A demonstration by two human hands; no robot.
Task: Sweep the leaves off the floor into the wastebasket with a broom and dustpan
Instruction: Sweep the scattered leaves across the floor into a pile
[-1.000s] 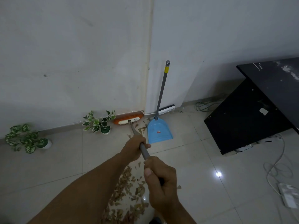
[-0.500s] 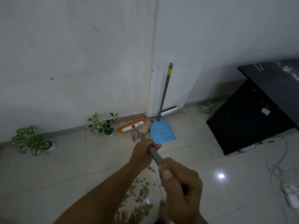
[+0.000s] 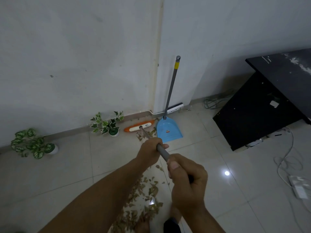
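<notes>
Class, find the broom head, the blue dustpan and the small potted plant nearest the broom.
broom head [image 3: 138, 126], head view, on its orange and white top.
blue dustpan [image 3: 168, 130], head view, middle of the pan.
small potted plant [image 3: 107, 124], head view, on its leaves.

Both hands gripping grey broom handle [image 3: 162, 153], left hand [image 3: 150, 149] ahead of right hand [image 3: 186, 178], orange broom head [image 3: 138, 126] just left of blue dustpan [image 3: 168, 130], dry leaves [image 3: 143, 199] nearer than dustpan
</notes>
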